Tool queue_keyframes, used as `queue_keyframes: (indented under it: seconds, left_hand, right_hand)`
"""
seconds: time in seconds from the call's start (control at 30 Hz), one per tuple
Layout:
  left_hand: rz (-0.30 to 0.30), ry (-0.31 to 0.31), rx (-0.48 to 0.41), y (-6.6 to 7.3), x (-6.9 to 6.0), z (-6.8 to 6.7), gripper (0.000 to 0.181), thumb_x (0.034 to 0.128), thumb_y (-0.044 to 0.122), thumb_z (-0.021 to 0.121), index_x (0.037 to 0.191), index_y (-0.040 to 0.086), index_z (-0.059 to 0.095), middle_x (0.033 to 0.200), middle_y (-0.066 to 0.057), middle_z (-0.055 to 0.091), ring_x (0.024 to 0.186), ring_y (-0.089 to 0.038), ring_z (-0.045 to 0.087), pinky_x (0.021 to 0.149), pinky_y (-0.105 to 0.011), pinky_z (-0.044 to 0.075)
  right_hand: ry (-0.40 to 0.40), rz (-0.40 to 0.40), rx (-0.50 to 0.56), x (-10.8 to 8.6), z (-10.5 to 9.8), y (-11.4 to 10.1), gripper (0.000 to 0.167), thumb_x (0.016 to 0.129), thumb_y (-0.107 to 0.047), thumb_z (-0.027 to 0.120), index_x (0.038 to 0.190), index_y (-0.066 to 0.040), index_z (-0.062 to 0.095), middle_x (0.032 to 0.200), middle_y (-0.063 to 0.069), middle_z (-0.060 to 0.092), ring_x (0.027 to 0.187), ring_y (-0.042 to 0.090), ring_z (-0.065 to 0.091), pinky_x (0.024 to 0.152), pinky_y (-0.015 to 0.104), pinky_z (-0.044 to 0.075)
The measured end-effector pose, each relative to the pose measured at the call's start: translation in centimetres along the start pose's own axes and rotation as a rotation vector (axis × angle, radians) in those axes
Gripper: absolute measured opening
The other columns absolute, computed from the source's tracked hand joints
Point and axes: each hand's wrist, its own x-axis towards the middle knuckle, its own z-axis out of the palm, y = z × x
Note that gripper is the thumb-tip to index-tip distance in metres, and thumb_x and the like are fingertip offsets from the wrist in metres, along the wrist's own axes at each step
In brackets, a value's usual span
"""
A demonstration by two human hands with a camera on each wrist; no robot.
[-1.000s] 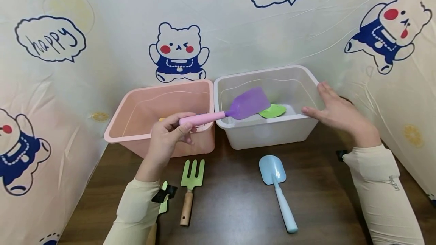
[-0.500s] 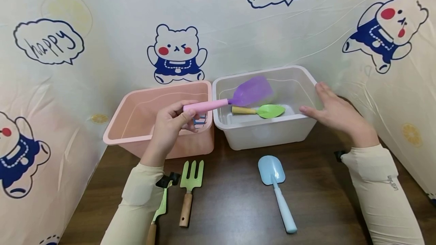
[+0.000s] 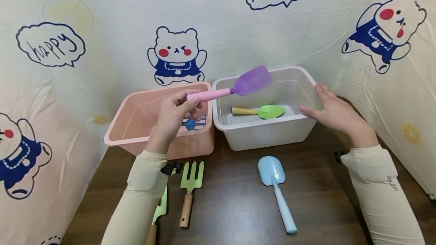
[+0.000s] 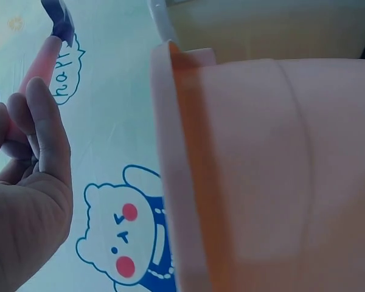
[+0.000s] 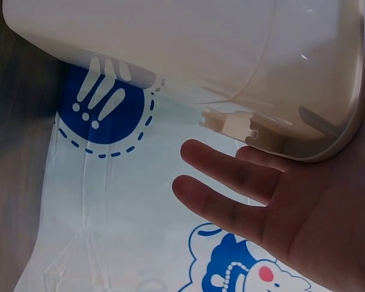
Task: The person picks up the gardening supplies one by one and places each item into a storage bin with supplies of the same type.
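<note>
My left hand [image 3: 175,114] pinches the pink handle of a toy shovel [image 3: 253,81] with a purple blade. The shovel is held over the two bins, its blade above the white bin [image 3: 269,124] and its handle above the pink bin [image 3: 194,144]. In the left wrist view the fingers curl round the pink handle [image 4: 41,64]. At the white bin's right end, my right hand [image 3: 340,114] rests against the rim, fingers extended along the outside. Inside the white bin lies a green trowel [image 3: 270,112] with a yellow handle. A blue tool [image 3: 192,124] shows in the pink bin, partly hidden by my left hand.
On the dark wooden table [image 3: 235,207] lie a green hand fork [image 3: 192,179], a light blue shovel [image 3: 277,188] and a green tool [image 3: 161,207] partly under my left sleeve. A printed cloth [image 3: 231,44] hangs behind the bins.
My left hand has lifted the purple shovel up and slightly to the right, uncovering the green trowel's handle and the blue tool. The right hand has stayed at the white bin's rim.
</note>
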Motion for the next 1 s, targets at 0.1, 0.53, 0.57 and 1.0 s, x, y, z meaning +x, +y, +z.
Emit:
queue_keyframes:
  seconds: [0.1,0.53,0.57,1.0]
  left_hand:
    - [0.013,-0.018,-0.003,0.3,0.8,0.3,0.033,0.1013,0.024,0.064,0.128,0.006,0.068,0.095,-0.017,0.066,0.066,-0.022,0.06,0.066,-0.031,0.059]
    - [-0.053,-0.033,-0.061,1.6,4.5,1.9,0.029,0.101,0.021,0.065,0.125,0.004,0.068,0.098,-0.02,0.065,0.065,-0.02,0.059,0.068,-0.035,0.061]
    - [-0.049,-0.039,-0.058,1.7,4.8,2.1,0.029,0.101,0.021,0.065,0.124,0.004,0.068,0.098,-0.02,0.065,0.065,-0.02,0.059,0.068,-0.035,0.061]
    - [-0.144,-0.069,-0.016,2.4,10.0,4.7,0.023,0.1015,0.018,0.064,0.121,0.006,0.07,0.098,-0.018,0.065,0.067,-0.022,0.058,0.071,-0.036,0.061]
  right_hand:
    - [0.0,0.002,-0.002,0.0,0.0,0.1,0.111,0.093,-0.072,0.05,0.159,-0.008,-0.012,0.164,0.01,-0.022,0.148,0.05,-0.004,0.108,0.076,0.009]
    - [0.012,0.011,0.001,0.0,-0.1,0.2,0.111,0.092,-0.073,0.05,0.159,-0.009,-0.011,0.165,0.01,-0.02,0.148,0.051,-0.002,0.106,0.078,0.01]
    - [0.016,0.011,0.001,0.0,-0.1,0.2,0.11,0.093,-0.072,0.05,0.16,-0.009,-0.01,0.165,0.011,-0.019,0.148,0.051,-0.002,0.106,0.078,0.01]
    - [0.016,0.001,0.008,0.1,0.1,0.3,0.109,0.093,-0.071,0.051,0.16,-0.008,-0.008,0.165,0.009,-0.019,0.148,0.051,-0.001,0.108,0.076,0.011]
